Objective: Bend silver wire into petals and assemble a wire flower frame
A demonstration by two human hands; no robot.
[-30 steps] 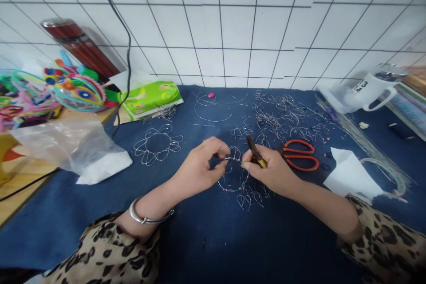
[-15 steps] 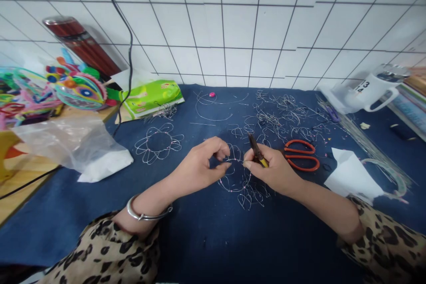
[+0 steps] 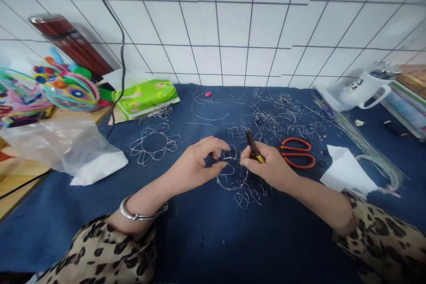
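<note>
My left hand [image 3: 196, 166] pinches the top of a thin wire flower frame [image 3: 238, 183] that lies on the blue cloth [image 3: 213, 230]. My right hand [image 3: 268, 166] pinches the same wire from the other side, fingertips almost meeting my left. It also grips small yellow-handled pliers [image 3: 254, 147], whose dark jaws point up and away. The frame carries a few tiny pink beads and looped petals below my hands.
A finished wire flower [image 3: 153, 143] lies left of my hands. Orange-handled scissors [image 3: 297, 153], white paper [image 3: 348, 172], tangled wire scraps [image 3: 276, 113] and a white mug [image 3: 364, 89] are to the right. A plastic bag [image 3: 63, 146], green tissue pack [image 3: 146, 96] and colourful craft pieces [image 3: 63, 88] sit left.
Both hands have stayed on the wire frame, the fingertips drawing slightly closer together. The view has shifted a little to the right.
</note>
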